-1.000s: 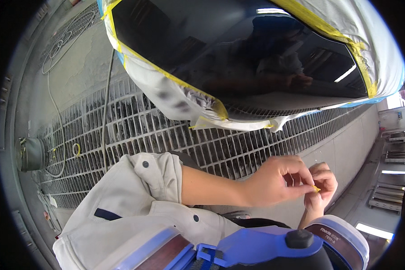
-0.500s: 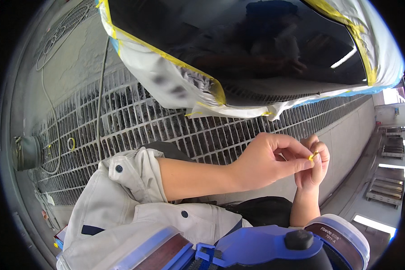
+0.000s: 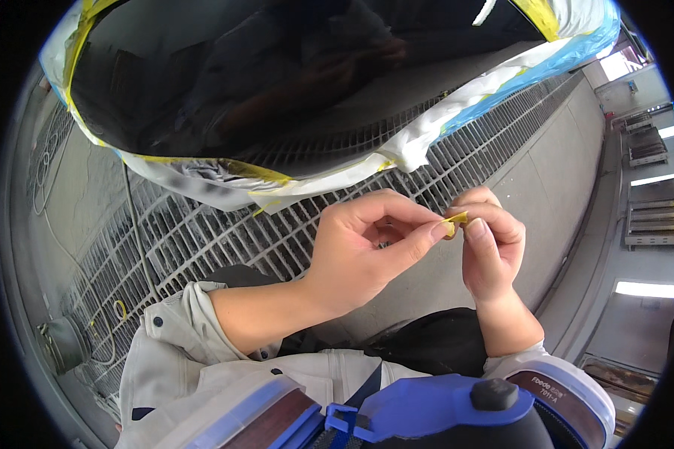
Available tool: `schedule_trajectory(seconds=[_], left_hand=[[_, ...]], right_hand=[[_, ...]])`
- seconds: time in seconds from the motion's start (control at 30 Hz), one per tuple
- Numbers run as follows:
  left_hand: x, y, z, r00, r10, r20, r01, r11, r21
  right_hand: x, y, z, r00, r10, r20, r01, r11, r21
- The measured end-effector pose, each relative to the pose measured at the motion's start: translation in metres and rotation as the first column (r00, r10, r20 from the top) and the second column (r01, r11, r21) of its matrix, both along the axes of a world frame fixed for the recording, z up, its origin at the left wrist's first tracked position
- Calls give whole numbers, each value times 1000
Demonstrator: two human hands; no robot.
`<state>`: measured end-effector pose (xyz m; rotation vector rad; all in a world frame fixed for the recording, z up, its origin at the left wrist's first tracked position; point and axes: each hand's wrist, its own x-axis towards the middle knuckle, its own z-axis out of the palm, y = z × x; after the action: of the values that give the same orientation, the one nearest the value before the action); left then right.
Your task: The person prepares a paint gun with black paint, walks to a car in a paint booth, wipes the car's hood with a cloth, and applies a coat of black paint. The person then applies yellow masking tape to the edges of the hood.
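Observation:
A small, crumpled piece of yellow masking tape is stretched between my two hands over the floor. My left hand pinches its left end between thumb and forefinger. At the other end, my right hand grips it with thumb and bent fingers. Beyond them, apart from both hands, is a glossy black vehicle panel that mirrors my arms. Yellow tape lines its border, and white masking film wraps the surrounding edge. A loose strip of yellow tape sticks out at the film's lower edge.
Metal floor grating runs diagonally beneath the panel. A hose crosses it on the left, near a grey cylindrical container. Metal racks line the right wall. A blue respirator fills the bottom edge.
Both hands have shifted left and slightly up in view, and more of the yellow tape shows between them. The view has turned, so the panel sits farther left.

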<state>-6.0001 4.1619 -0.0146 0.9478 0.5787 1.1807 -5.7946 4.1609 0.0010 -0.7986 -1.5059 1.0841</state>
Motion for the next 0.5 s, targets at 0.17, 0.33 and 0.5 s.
schedule_trajectory(seconds=[0.17,0.33,0.5], left_hand=[[4,3,-4,999,4,-45,-3,1000,15],[10,3,-4,999,22,-37,-19,997,75],[9,4,-3,999,-33,-7,33,999,2]], right_hand=[[5,-1,-2,997,-72,27,71,997,14],[13,1,-5,995,-21,95,17,999,49],[11,0,-12,997,-79,-26,76,993,-90]])
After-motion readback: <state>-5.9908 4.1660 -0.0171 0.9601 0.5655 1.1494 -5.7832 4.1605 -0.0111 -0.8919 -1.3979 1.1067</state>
